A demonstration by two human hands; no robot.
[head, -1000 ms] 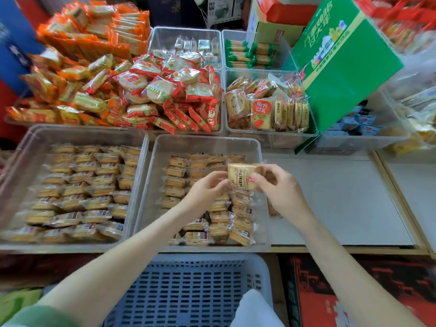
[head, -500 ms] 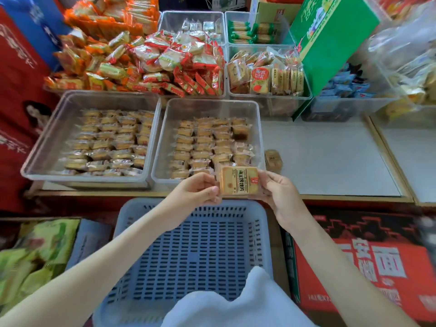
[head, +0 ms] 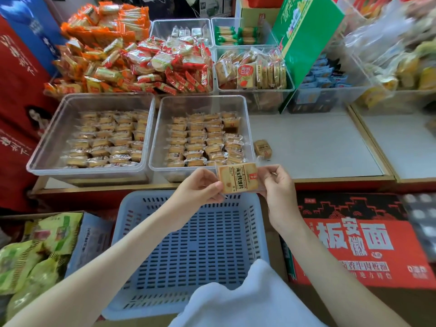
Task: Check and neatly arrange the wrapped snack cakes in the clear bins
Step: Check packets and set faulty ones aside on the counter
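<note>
I pinch the cake (head: 237,177) with left hand (head: 198,187) and right hand (head: 277,185) fingers; best check seals, then slot into 12 o'clock bin (head: 203,97).

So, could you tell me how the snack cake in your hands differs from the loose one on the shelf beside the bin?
The held cake is pinched at both ends by the left hand and right hand, up in the air; the loose cake lies untouched on the shelf. The held cake shows its label squarely; the loose cake sits skewed beside the clear bin. Both look the same tan wrapped kind, outside the bins.
</note>
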